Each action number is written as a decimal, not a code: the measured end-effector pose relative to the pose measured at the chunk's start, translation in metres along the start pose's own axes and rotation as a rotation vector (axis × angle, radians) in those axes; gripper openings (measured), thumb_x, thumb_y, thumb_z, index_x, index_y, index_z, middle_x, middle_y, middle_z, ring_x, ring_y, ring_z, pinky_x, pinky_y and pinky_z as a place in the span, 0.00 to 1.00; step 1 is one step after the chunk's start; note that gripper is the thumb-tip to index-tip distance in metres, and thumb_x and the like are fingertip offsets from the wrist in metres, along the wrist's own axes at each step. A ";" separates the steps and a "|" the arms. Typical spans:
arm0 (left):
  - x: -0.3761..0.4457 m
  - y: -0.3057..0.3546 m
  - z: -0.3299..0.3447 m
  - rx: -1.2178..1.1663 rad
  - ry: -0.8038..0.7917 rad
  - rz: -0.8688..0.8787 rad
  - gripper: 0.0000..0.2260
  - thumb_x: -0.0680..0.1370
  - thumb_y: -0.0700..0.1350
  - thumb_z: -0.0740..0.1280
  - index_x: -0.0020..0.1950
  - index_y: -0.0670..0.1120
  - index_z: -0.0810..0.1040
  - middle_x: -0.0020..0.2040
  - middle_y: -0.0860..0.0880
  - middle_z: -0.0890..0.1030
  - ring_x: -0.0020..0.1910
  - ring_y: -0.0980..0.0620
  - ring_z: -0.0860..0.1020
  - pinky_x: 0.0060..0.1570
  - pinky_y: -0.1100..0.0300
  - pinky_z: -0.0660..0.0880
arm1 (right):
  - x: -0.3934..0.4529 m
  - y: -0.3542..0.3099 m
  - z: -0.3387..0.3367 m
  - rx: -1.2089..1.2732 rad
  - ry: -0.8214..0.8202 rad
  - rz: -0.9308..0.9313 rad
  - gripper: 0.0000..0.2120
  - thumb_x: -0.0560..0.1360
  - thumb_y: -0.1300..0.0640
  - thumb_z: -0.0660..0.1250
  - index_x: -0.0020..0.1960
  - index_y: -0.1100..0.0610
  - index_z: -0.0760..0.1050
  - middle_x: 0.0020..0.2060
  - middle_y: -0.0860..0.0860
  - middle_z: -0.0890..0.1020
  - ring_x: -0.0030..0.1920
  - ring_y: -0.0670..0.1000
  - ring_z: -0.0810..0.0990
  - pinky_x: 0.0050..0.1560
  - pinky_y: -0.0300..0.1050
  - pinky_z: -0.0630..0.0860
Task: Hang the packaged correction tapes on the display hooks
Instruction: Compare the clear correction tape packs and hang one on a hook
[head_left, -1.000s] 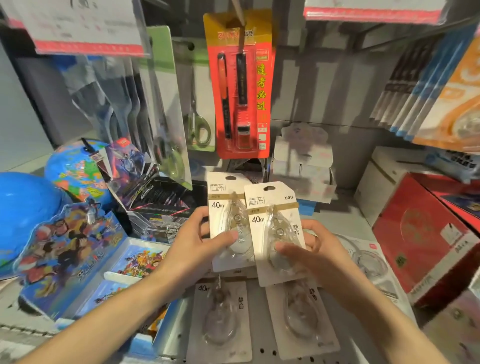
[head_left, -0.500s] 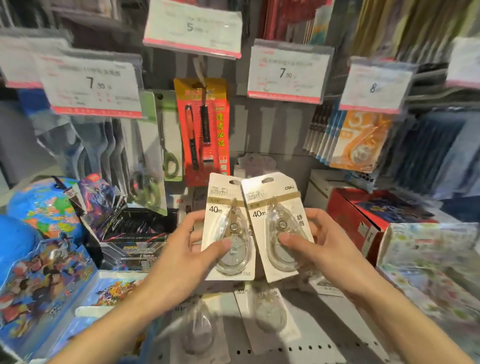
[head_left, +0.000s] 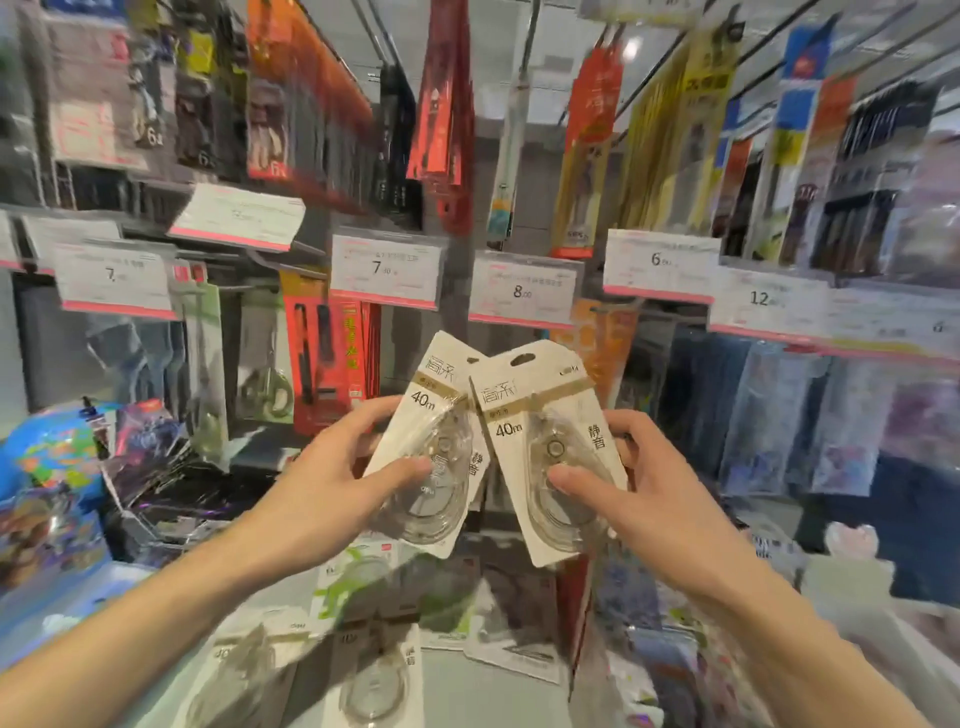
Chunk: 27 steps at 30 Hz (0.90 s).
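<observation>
Left hand (head_left: 322, 499) pinches one white carded correction tape pack (head_left: 431, 447), right hand (head_left: 649, 499) pinches another (head_left: 545, 447), both raised near the price-tagged hooks. Carry step; next, probably line the right pack's hang hole (head_left: 522, 359) onto a hook.

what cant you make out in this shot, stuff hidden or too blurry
Head view, the only one:
- Left pack: its hang hole is covered by the right pack.
- Both packs' backs, and the fingers of the left hand and right hand behind them.
- Empty hook for these: not discernible, motion blur.
- Price tag small print: blurred.
</observation>
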<state>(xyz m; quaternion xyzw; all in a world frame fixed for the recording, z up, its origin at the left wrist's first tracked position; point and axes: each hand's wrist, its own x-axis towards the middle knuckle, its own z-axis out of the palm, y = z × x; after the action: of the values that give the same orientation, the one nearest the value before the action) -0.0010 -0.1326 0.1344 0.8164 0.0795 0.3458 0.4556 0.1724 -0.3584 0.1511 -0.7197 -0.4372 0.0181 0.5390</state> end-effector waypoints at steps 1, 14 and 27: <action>0.001 0.006 0.009 0.015 0.005 -0.018 0.21 0.78 0.49 0.74 0.68 0.64 0.74 0.58 0.60 0.86 0.54 0.57 0.86 0.45 0.48 0.85 | -0.001 0.006 -0.012 -0.015 -0.011 -0.009 0.27 0.64 0.34 0.73 0.60 0.36 0.70 0.51 0.36 0.85 0.50 0.40 0.86 0.55 0.53 0.82; 0.007 0.040 0.036 0.180 0.123 -0.008 0.19 0.80 0.48 0.72 0.66 0.65 0.73 0.58 0.66 0.84 0.58 0.63 0.82 0.52 0.64 0.78 | 0.017 0.040 -0.067 -0.053 -0.049 -0.034 0.19 0.73 0.43 0.75 0.56 0.32 0.67 0.48 0.34 0.84 0.45 0.35 0.84 0.38 0.35 0.79; 0.007 0.060 0.006 0.068 0.195 0.208 0.23 0.70 0.58 0.72 0.65 0.64 0.74 0.58 0.61 0.86 0.56 0.58 0.85 0.54 0.62 0.78 | 0.058 0.022 -0.044 -0.059 -0.003 -0.116 0.19 0.73 0.43 0.76 0.58 0.39 0.70 0.48 0.39 0.86 0.46 0.37 0.85 0.48 0.45 0.81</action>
<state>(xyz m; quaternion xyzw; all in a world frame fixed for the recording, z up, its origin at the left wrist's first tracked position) -0.0034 -0.1677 0.1836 0.7979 0.0502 0.4657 0.3795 0.2434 -0.3549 0.1773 -0.7088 -0.4794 -0.0249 0.5169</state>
